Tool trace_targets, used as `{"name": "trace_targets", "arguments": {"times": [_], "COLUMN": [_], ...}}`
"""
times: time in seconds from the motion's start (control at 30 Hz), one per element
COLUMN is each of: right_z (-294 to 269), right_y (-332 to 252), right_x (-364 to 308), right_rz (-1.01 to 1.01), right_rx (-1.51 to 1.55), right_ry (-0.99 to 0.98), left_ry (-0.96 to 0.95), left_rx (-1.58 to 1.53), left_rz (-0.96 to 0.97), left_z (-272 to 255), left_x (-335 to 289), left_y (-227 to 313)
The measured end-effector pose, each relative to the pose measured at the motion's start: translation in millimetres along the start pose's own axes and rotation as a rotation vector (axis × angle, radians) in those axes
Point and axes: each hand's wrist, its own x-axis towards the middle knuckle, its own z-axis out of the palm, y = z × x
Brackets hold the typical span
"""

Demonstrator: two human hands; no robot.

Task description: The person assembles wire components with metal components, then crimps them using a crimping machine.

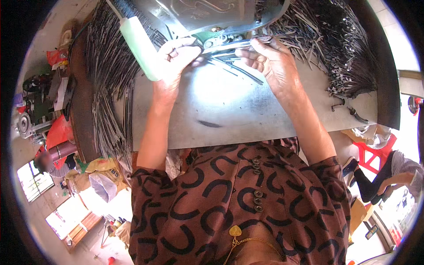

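My left hand (174,59) and my right hand (269,59) are both raised to the far edge of a grey metal work plate (221,115). Between them they pinch thin dark metal strips (234,46) held under the head of a small press machine (216,17). The left fingers grip the strips' left end, the right fingers hold the right end near the machine's jaw. A few loose strips (238,70) lie on the plate just below the hands. A pale green squeeze bottle (139,44) stands tilted beside my left hand.
Large heaps of thin metal strips lie at the left (108,75) and at the back right (335,48). Small metal parts (353,114) sit near the plate's right edge. A red plastic stool (375,152) and another person's legs (388,176) are at the right.
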Motion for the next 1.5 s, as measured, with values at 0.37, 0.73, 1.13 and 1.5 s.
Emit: {"name": "trace_targets", "arguments": {"times": [0.37, 0.73, 1.13, 1.5], "right_z": [12, 28, 19, 20], "right_y": [14, 17, 13, 11], "right_x": [-4, -20, -13, -16], "right_rz": [-0.13, -0.324, -0.296, -0.259], "right_rx": [0.145, -0.067, -0.072, -0.075], "right_ry": [0.148, 0.189, 0.146, 0.153], "left_ry": [0.062, 0.116, 0.083, 0.069], "left_rx": [-0.363, -0.509, -0.497, -0.484], "left_rz": [0.045, 0.139, 0.058, -0.09], "left_z": [18, 27, 20, 16], "left_x": [-1, -7, 2, 6], "left_y": [-13, -25, -27, -19]}}
